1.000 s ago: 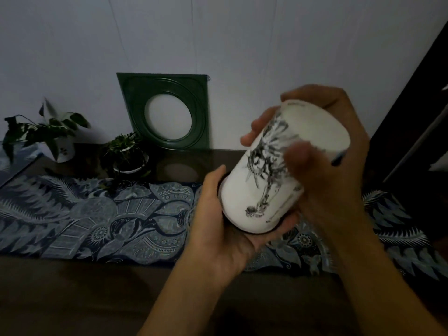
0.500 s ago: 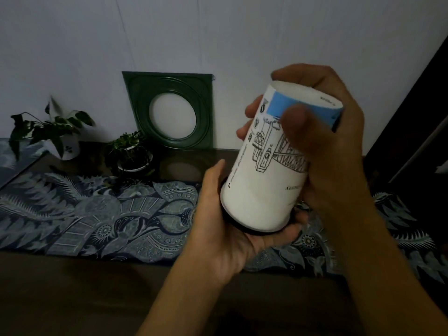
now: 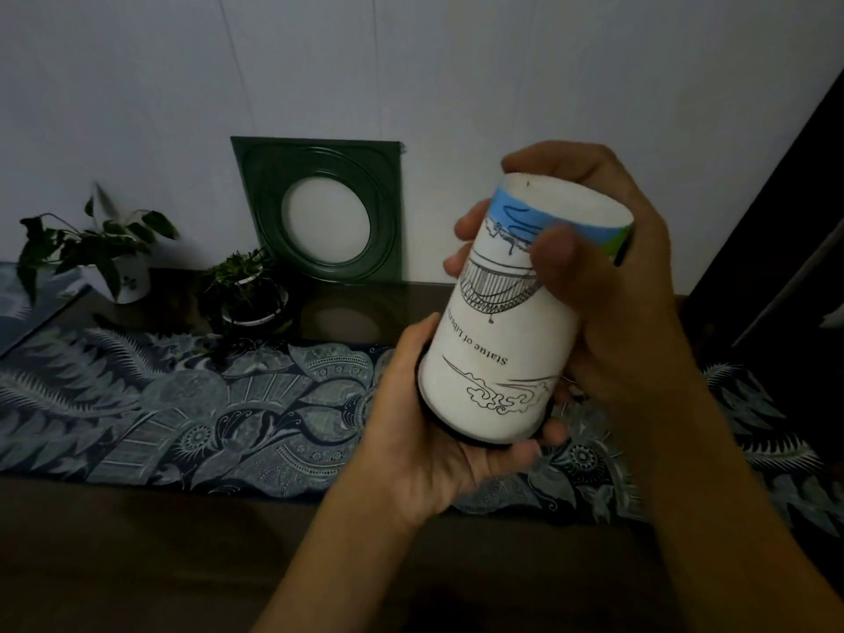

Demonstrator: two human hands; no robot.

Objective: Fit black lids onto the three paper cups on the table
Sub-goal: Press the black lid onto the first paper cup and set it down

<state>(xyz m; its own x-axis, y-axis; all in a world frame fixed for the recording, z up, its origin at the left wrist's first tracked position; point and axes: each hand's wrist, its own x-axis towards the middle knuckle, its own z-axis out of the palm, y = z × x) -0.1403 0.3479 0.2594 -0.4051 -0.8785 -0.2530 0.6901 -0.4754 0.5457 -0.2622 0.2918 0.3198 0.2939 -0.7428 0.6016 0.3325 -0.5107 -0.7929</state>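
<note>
Held above the worktop [image 3: 137, 564], the paper cup [image 3: 516, 322] is upside down, base tilted up-right, its black lid [image 3: 422, 395] cupped in the left hand [image 3: 438, 445] while the right hand [image 3: 607, 285] wraps its upper wall.

paper cups: 1 [image 3: 511, 322], centre right of frame
black lids: 1 [image 3: 461, 434], only its rim visible
hands: 2, left hand [image 3: 438, 445], right hand [image 3: 607, 285]
potted plants: 2 [image 3: 98, 251] [image 3: 249, 290], left
green frames: 1 [image 3: 319, 207]
patterned runners: 1 [image 3: 182, 399]
</note>
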